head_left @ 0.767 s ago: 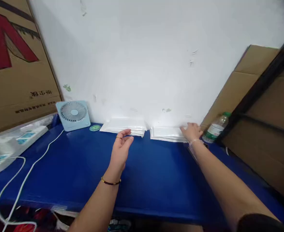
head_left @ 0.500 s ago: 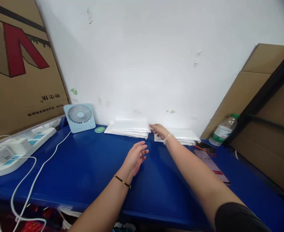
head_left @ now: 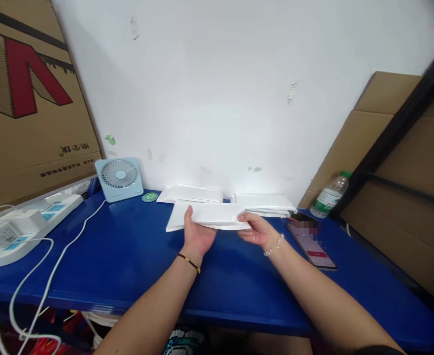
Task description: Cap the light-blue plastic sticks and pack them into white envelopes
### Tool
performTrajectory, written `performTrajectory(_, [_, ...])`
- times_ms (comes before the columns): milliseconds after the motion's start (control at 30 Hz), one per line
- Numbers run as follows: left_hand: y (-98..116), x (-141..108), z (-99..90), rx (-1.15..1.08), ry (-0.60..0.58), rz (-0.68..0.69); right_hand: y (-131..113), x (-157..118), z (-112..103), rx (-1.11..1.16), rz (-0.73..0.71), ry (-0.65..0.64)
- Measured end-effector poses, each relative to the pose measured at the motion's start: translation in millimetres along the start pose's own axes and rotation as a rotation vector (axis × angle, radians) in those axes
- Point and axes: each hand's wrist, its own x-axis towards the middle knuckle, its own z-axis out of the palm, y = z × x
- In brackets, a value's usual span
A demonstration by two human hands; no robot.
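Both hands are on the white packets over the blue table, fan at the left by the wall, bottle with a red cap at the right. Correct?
Not quite: the bottle has a green cap, as the head view shows. The rest stands.

Soft, fairly bright light is falling on the wall [head_left: 217, 98], strongest around its middle and fading to gray toward the upper corners. The source is staying out of view. The table [head_left: 135, 256] is showing a faint sheen, with pale glare on its front edge, and the white packets [head_left: 205, 214] are catching small shiny highlights. Below the table, shadow is hiding detail. Wide-angle distortion is stretching the sides, the top right corner is darkening, and a pixelated patch is covering part of the phone [head_left: 311, 244].
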Motion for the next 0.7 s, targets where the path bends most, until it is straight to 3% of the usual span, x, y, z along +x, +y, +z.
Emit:
performTrajectory(100, [6, 2, 12.1, -0.006, 0.027, 0.14, 13, -19, -9, 0.112, 0.042, -0.037])
performTrajectory(233, [5, 7, 45.3, 0.076, -0.009, 0.353, 26, -16, -5, 0.341, -0.144, 0.061])
performTrajectory(367, [-17, 6, 78.0, 0.291, 0.016, 0.442, 35, -4, -1, 0.492, -0.202, 0.174])
performTrajectory(500, [-41, -2, 92.8, 0.522, -0.054, 0.538, 34, 4, -5, 0.545, -0.224, 0.267])
performTrajectory(700, [-40, -11, 111.5, 0.625, -0.157, 0.581, 32, 4, -6, 0.5, -0.089, 0.439])
